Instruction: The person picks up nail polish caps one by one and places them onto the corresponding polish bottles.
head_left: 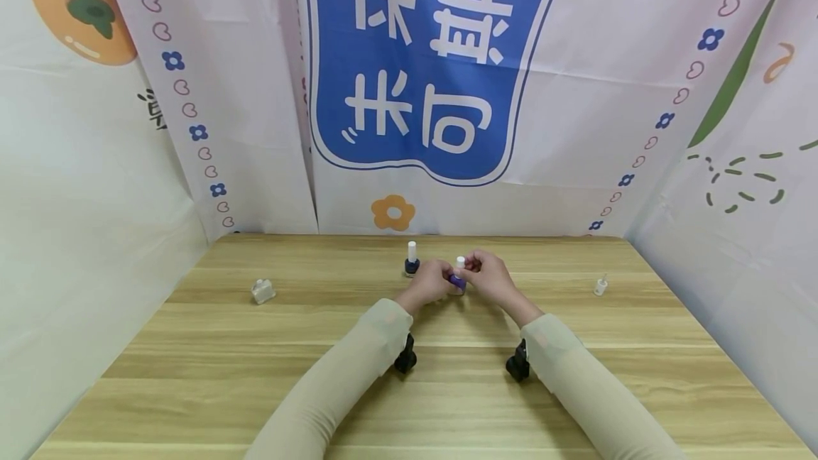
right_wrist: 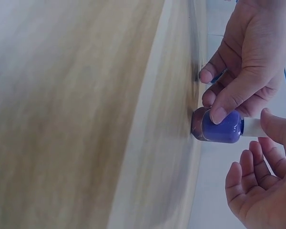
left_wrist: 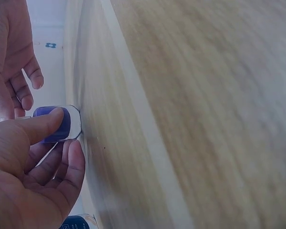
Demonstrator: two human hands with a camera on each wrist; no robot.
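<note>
A small nail polish bottle (right_wrist: 221,128), purple above with a clear lower part, stands upright on the wooden table between both hands. My left hand (head_left: 432,280) grips its body, the thumb pressed against the purple side in the left wrist view. My right hand (head_left: 491,277) pinches the bottle's white cap (head_left: 461,261) between thumb and fingers. In the right wrist view the cap meets the bottle's neck; whether it is screwed tight cannot be told. A dark nail polish bottle (head_left: 412,266) with a tall white cap stands just beyond my left hand.
On the left of the table (head_left: 192,375) is a clear, squat glass bottle (head_left: 263,291). A small whitish bottle (head_left: 601,285) with a thin tip stands far right. Printed cloth (head_left: 575,162) hangs along the back and both sides. Black wrist cameras (head_left: 405,355) sit below the sleeves.
</note>
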